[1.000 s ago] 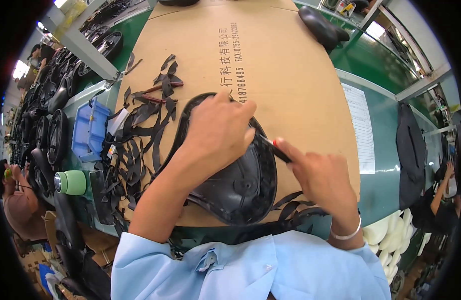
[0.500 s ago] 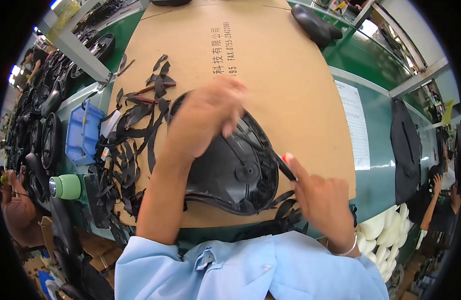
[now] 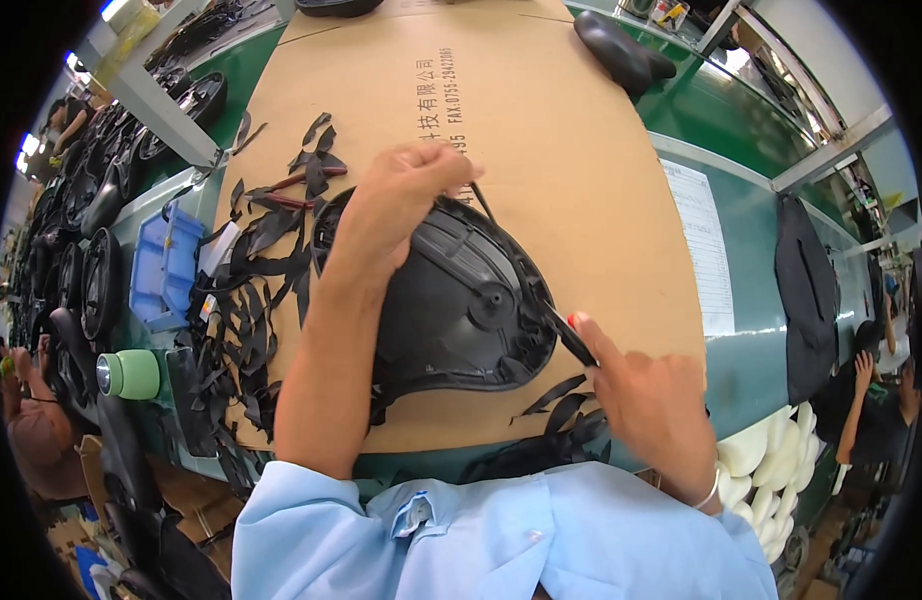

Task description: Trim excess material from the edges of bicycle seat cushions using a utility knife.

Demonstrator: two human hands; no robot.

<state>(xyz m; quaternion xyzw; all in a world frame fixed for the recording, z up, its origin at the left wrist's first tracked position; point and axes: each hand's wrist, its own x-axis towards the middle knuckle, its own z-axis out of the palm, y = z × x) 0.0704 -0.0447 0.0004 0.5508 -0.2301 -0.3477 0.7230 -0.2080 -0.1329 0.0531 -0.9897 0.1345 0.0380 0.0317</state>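
Observation:
A black saddle (image 3: pixel 436 325) lies underside up on a brown cardboard sheet (image 3: pixel 591 180), its plastic base with ribs and a round boss showing. Above its far edge my left hand (image 3: pixel 406 195) is closed in a pinch on a thin black strip (image 3: pixel 488 208), drawn taut from the saddle's right rim. At that rim, my right hand (image 3: pixel 646 400) grips a slim black-handled knife (image 3: pixel 571 337); its tip meets the edge and its blade is hard to make out. My left forearm hides the saddle's left part.
Black trimmings (image 3: pixel 256 330) are heaped left of the saddle, beside a blue bin (image 3: pixel 166 265) and a green bottle (image 3: pixel 131 373). Another saddle (image 3: pixel 621 55) sits at the far right. White pads (image 3: pixel 771 465) are piled near right. Other people work at both sides.
My left hand has moved slightly left and up, and the strip now stretches straight from it. The saddle has turned and shifted a little away from me. The knife stays at the rim.

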